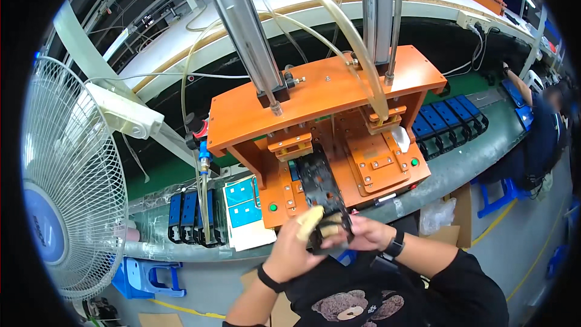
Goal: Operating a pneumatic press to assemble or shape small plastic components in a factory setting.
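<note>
In front of the orange press, my left hand (295, 249) and my right hand (370, 234) are closed on the two sides of a black plastic frame (343, 241). Pale yellow finger covers (310, 223) show on my left hand. A long black plastic part (318, 175) lies in the left bay of the orange press (327, 88), just beyond my fingers. Whether it is separate from the frame I hold, I cannot tell. The right bay has an orange fixture plate (376, 166) with small blocks on it.
Black-and-blue parts stand in rows left (190, 215) and right (451, 118) of the press. Blue-marked sheets (244, 206) lie left of it. A fan (69, 175) is at far left. Air hoses (339, 9) arch over the press. Another person (538, 139) is at right.
</note>
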{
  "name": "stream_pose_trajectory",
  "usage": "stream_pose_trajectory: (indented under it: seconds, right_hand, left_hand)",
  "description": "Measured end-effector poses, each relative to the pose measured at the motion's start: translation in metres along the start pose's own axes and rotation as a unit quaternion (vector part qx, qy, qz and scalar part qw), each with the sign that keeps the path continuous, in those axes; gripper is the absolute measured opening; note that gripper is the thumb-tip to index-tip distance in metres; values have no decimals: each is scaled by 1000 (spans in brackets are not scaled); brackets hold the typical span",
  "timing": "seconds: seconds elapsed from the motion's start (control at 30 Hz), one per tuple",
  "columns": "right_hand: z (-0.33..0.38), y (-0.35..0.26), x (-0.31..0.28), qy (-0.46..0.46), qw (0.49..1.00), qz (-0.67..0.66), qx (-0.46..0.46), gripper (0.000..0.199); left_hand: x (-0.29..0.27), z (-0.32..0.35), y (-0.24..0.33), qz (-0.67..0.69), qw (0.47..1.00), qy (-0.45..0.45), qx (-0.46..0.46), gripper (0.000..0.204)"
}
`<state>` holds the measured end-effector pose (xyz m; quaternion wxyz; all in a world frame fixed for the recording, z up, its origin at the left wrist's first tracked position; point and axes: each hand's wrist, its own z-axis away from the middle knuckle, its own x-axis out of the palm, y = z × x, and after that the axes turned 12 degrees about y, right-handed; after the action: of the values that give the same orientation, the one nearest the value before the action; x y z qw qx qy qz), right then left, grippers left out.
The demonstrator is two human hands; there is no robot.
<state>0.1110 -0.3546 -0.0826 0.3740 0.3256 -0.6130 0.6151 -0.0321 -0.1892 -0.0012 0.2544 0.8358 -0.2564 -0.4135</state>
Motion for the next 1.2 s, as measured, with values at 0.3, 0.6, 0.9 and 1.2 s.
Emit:
stream_pose_trajectory:
  seconds: [0.3,0.6,0.9,1.2]
  right_hand:
    - [61,19,-22,225,955,190,-45,43]
    - [118,25,-47,334,857,392,-14,45]
    - [69,29,-9,219,843,489,40,48]
    - [10,47,7,101,792,601,34,52]
  left_hand:
    - [-32,-70,-49,-136,988,-68,-9,76]
    - [-32,-70,-57,-189,974,-118,46,68]
    - [-37,33,-85,-170,973,157,1,57]
    - [-42,71,-124,-91,946,277,-139,34]
